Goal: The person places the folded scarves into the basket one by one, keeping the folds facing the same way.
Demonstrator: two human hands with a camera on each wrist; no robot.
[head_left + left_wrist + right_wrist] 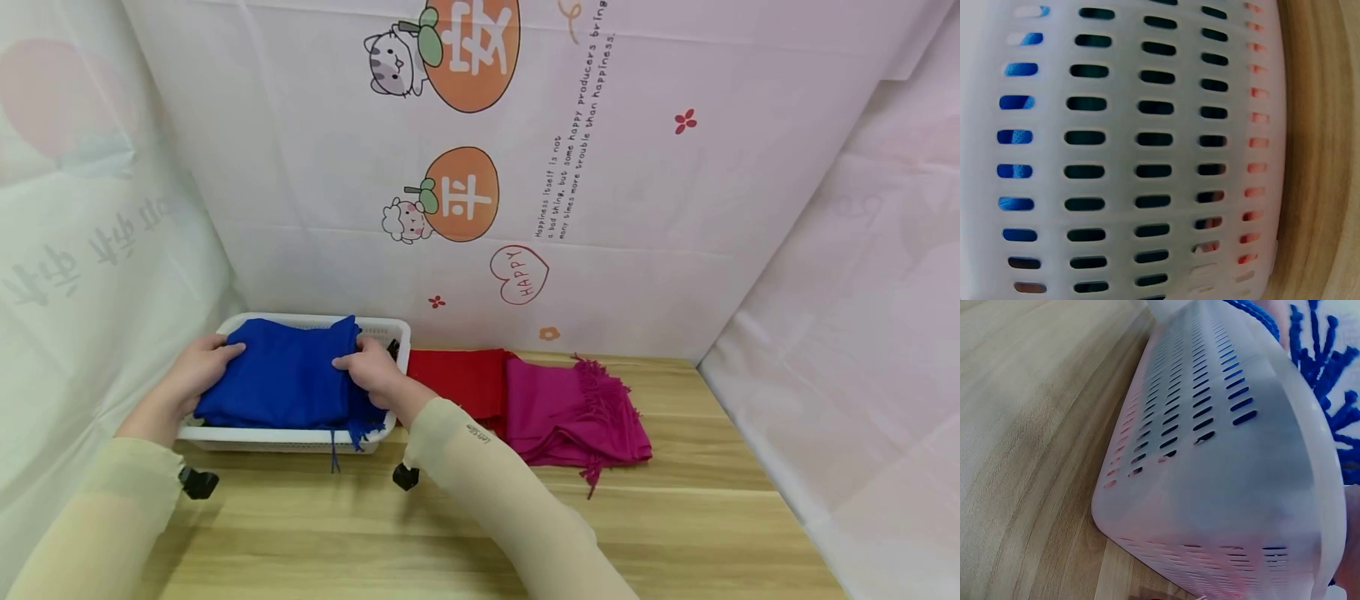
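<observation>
Head view: right hand (375,371) has the right edge of the blue cloth (281,375) pinched, thumb on top, other fingers mostly hidden behind the cloth. Left hand (191,371) grips the left end the same way, thumb over the top, rest of the fingers partly out of sight; gap small on both, exact opening can't be told. Blue cloth is folded, lies between the hands over the white basket (281,444), covering most of its opening. Blue fringe (363,429) hangs at the right end, one strand down over the front rim. Something black shows inside by the right rim, unclear what. Wrist views: mostly the basket's slotted walls, blue behind the upper slots, dark stuff behind middle ones, reddish behind the lowest; fingers' hold not readable there. Right of basket: folded red cloth (457,379), just beside it, then magenta cloth (551,408) touching the red, fringe on its right side. All on a wood-grain table (337,537). Pale sleeves (502,492) on both arms, black block (198,483) at the left cuff, another at the right. Behind: white printed sheet (637,225), cartoon animals, orange fruit, "HAPPY" heart.
</observation>
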